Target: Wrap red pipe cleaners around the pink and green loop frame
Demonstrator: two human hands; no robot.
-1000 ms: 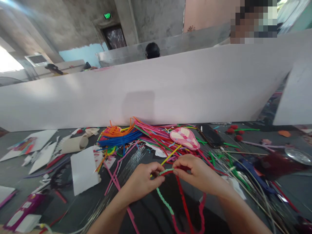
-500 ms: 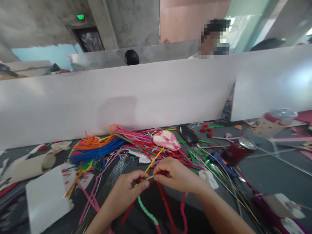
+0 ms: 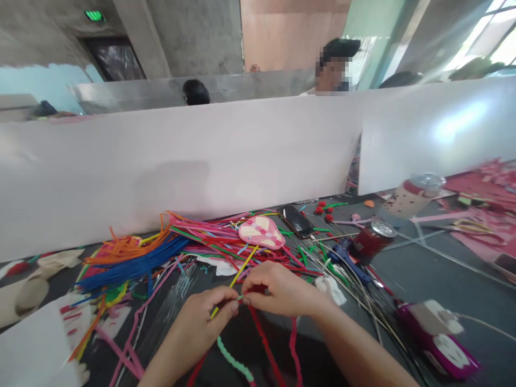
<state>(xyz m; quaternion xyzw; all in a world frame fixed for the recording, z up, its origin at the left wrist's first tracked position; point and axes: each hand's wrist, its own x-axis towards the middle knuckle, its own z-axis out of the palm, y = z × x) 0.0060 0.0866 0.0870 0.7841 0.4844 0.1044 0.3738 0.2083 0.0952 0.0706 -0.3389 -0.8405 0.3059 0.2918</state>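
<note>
My left hand (image 3: 205,313) and my right hand (image 3: 280,288) meet above the dark table, each in a pinch. Between their fingertips runs a short stretch of mint-green pipe cleaner (image 3: 235,359), whose wavy length hangs below my left hand toward a red tip. A red pipe cleaner (image 3: 264,339) slants down from beneath my right fingers; whether it joins the green one, I cannot tell. Farther right, a crinkled dark-pink pipe cleaner (image 3: 294,349) hangs down. Behind my left fingertips lies a yellow pipe cleaner (image 3: 244,266).
Blue pipe cleaners (image 3: 133,267), orange ones (image 3: 133,248) and a pink heart-shaped piece (image 3: 261,233) lie ahead. Rightward are a phone (image 3: 298,221), a drink can (image 3: 373,241), a blue glue gun (image 3: 350,263) and a purple power strip (image 3: 449,352). A white panel (image 3: 242,156) stands behind.
The view has turned right, so the scene shifts left. My hands keep their pinch, now closer together, with less green showing between the fingertips.
</note>
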